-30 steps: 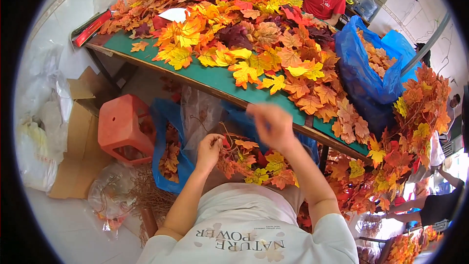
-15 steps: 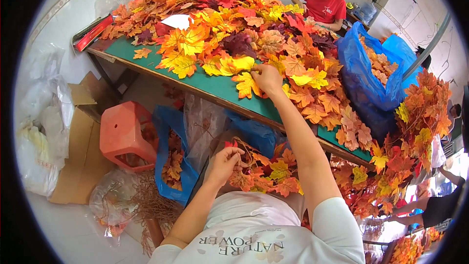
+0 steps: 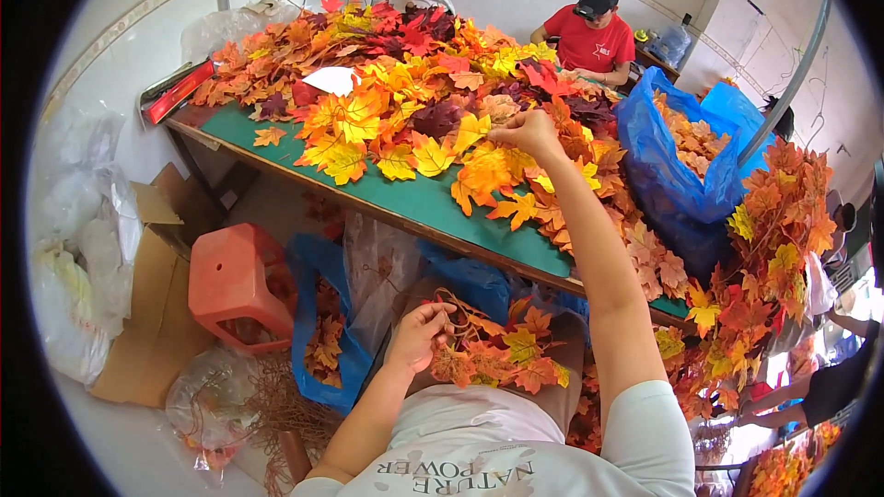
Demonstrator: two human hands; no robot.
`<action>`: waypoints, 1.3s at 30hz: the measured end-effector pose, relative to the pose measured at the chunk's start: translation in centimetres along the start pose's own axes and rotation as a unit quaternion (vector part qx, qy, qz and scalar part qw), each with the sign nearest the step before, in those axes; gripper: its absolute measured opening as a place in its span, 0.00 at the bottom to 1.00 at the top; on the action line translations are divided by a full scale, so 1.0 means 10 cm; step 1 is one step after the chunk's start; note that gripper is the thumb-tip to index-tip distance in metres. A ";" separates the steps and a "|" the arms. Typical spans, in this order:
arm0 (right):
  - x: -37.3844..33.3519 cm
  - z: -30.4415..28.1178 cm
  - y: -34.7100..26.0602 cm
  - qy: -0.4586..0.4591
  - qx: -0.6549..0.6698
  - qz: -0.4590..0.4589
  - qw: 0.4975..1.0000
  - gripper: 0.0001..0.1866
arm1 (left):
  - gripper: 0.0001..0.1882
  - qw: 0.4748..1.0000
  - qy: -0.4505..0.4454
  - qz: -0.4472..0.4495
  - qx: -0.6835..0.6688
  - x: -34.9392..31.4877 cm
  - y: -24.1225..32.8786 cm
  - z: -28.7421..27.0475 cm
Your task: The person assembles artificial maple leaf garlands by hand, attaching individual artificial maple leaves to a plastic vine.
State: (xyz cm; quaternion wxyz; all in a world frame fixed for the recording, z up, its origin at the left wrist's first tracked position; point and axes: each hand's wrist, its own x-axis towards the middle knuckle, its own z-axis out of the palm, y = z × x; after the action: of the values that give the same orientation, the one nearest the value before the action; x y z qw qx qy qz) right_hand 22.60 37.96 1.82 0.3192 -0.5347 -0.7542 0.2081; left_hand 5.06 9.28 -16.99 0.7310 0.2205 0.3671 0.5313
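Note:
My left hand is in front of my body with its fingers pinched on the thin brown stem of a leaf garland. Orange, red and yellow artificial maple leaves hang from that stem over my lap. Above the table, my right arm reaches out to the heap of artificial maple leaves. There my right hand is closed, its thumb and fingertips together at the edge of a yellow maple leaf. Beneath it lie more orange-yellow leaves, near the table's front edge.
The green-topped table bears the heap. A blue bag of leaves stands at its right end, beside hanging garlands. An orange stool, another blue bag and cardboard are below left. Two people work across the table.
My right hand has lifted away from the table edge, deeper over the heap, and yellow leaves near it have shifted. My left hand keeps its hold on the garland stem. The view has tilted slightly upward.

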 end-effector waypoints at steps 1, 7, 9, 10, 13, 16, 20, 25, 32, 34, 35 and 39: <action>0.06 -0.06 0.00 0.012 0.022 0.027 0.999 0.15 | 0.09 1.000 -0.020 0.000 -0.003 0.01 0.01 0.00; 0.17 -0.23 0.04 0.024 0.232 0.046 0.971 0.10 | 0.12 0.998 -0.059 -0.008 -0.012 -0.05 0.10 0.08; 0.17 -0.31 0.04 0.013 0.050 0.006 0.999 0.10 | 0.14 0.998 -0.060 -0.009 0.003 -0.12 0.16 0.13; 0.19 -0.32 0.04 0.046 0.047 -0.003 0.998 0.08 | 0.14 0.998 -0.060 -0.012 0.002 -0.14 0.15 0.12; 0.12 -0.39 -0.01 0.060 -0.152 -0.123 0.979 0.07 | 0.14 0.995 -0.084 0.028 0.049 -0.17 0.12 0.10; 0.10 -0.49 0.00 0.169 -0.133 -0.120 0.969 0.10 | 0.14 0.997 -0.058 0.033 0.038 -0.16 0.08 0.10; 0.01 -0.57 0.41 0.225 0.524 0.072 0.819 0.07 | 0.14 0.996 -0.047 0.042 0.057 -0.04 0.13 0.16; -0.72 -0.03 0.34 0.162 0.551 0.115 0.810 0.11 | 0.13 0.999 -0.009 0.040 0.029 -0.06 0.10 0.15; -0.97 -0.13 0.49 0.210 0.651 0.094 0.723 0.11 | 0.12 0.999 -0.009 0.034 0.022 -0.10 0.03 0.20; -1.19 -0.02 0.38 0.144 0.639 0.117 0.747 0.10 | 0.11 0.999 -0.006 0.035 0.021 -0.12 0.02 0.19; -1.31 0.08 0.30 0.102 0.627 0.142 0.759 0.11 | 0.11 0.999 0.003 0.034 0.013 -0.13 0.01 0.19; -1.66 0.22 0.22 0.038 0.591 0.176 0.786 0.10 | 0.10 0.999 0.009 0.031 -0.018 -0.13 0.01 0.25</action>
State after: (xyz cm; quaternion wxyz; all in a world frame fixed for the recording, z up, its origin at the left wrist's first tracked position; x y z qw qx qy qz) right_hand 26.28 23.14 -5.48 0.5590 -0.3730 -0.3637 0.6451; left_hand 6.69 8.26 -14.97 0.7143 0.2142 0.3573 0.5623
